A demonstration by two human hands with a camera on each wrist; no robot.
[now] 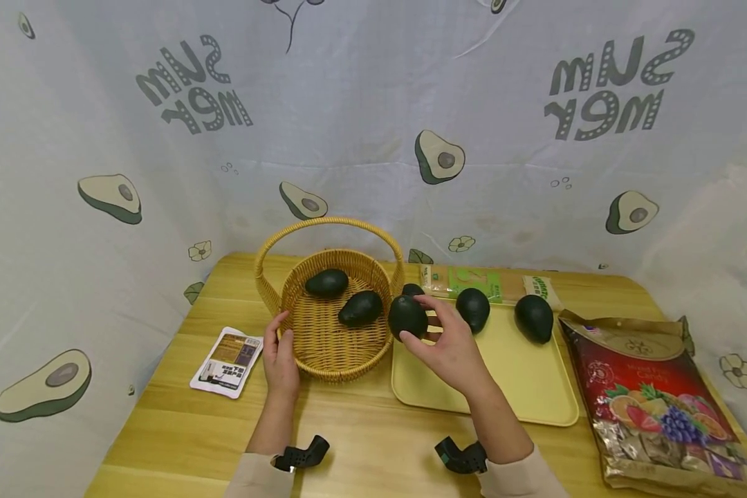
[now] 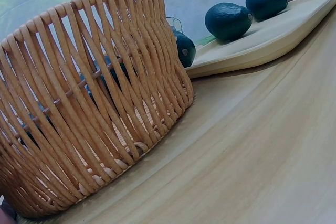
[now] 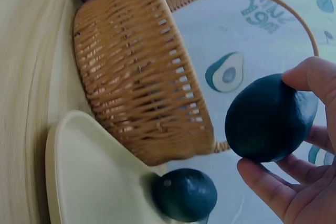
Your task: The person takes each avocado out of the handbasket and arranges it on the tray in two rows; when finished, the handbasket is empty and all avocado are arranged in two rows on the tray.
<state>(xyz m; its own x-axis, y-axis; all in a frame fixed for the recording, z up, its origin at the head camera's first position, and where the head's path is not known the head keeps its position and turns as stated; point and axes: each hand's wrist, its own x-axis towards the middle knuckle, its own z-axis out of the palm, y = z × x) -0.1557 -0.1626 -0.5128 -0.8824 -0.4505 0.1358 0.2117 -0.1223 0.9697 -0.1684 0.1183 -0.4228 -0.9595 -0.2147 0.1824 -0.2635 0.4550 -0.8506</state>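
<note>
My right hand (image 1: pixel 451 342) grips a dark green avocado (image 1: pixel 407 317) between thumb and fingers, raised at the right rim of the basket. The round wicker basket (image 1: pixel 324 353) has a tall arched handle, and two avocados (image 1: pixel 361 308) lie inside it. Against the basket's left side, my left hand (image 1: pixel 281 360) rests with its fingers fairly straight and the thumb near the rim; in the left wrist view it is almost out of sight. On the yellow tray (image 1: pixel 504 380) to the right are three avocados (image 1: pixel 534 319), one partly hidden behind the held one.
A white packet (image 1: pixel 227 362) lies left of the basket. Behind the tray is a long brown-and-green package (image 1: pixel 485 282). At the right, a large red candy bag (image 1: pixel 653 401) lies along the tray's side. A printed cloth (image 1: pixel 373 187) hangs behind the table.
</note>
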